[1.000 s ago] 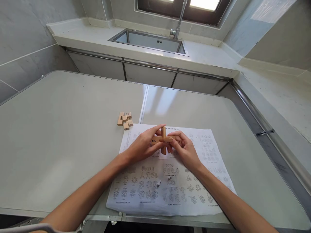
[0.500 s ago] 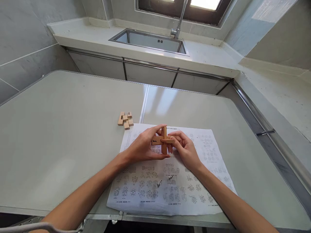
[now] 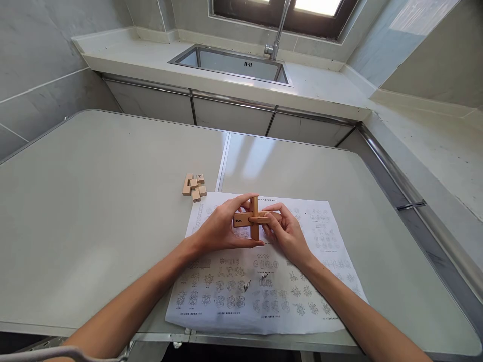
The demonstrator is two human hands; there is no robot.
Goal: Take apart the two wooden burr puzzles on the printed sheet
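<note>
A cross of interlocked wooden puzzle bars (image 3: 253,219) is held just above a printed sheet of diagrams (image 3: 264,281). My left hand (image 3: 221,229) pinches it from the left, thumb below and fingers over the top. My right hand (image 3: 287,231) grips the right end of the horizontal bar with fingers closed. One bar stands upright through the others. A dark mark shows on the left bar's face.
Several loose wooden puzzle pieces (image 3: 194,186) lie in a small cluster on the grey table (image 3: 94,201), left of the sheet's far corner. Behind the table runs a white counter with a steel sink (image 3: 230,63) and a tap (image 3: 277,30).
The hands and the wooden cross stayed in almost the same place. My right fingers shifted slightly along the horizontal bar.
</note>
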